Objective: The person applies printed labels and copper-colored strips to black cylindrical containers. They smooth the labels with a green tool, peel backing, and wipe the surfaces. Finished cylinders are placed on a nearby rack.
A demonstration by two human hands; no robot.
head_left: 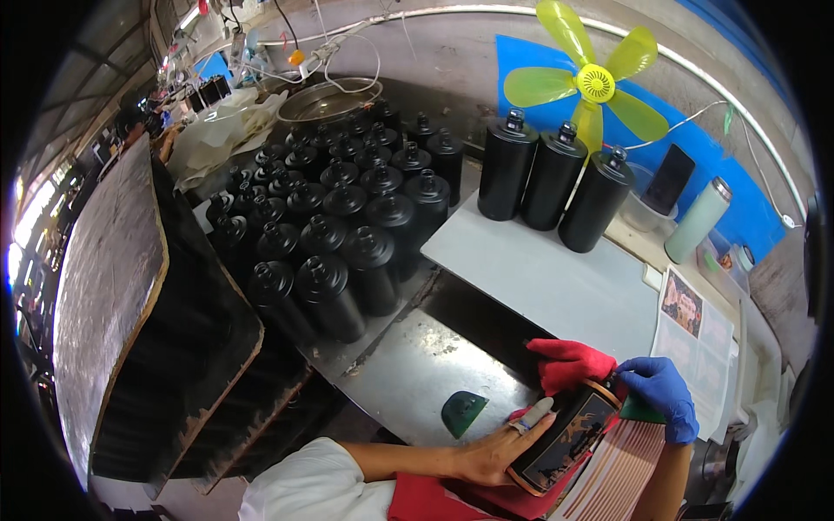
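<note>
A black bottle [556, 438] with copper-coloured bands and a dark picture panel lies tilted on its side. My left hand [495, 453] is closed round its lower part, with a pale cover on one finger. In a blue glove, my right hand [665, 392] has its bent fingers at the bottle's neck end; the grip is partly hidden. Under that palm shows a flat green piece [640, 410]; whether the hand grips it too is unclear. Red cloth [569, 365] bunches behind the bottle. To the right lies a sheet with copper-coloured stripes [618, 469].
Many plain black bottles [343, 204] crowd the metal bench [413, 365] at left. Three more [552, 178] stand on a grey board [539, 269]. A green scraper [463, 412] lies left of my hands. Behind are a yellow fan [596, 82], a phone [669, 178] and a pale green flask [698, 220].
</note>
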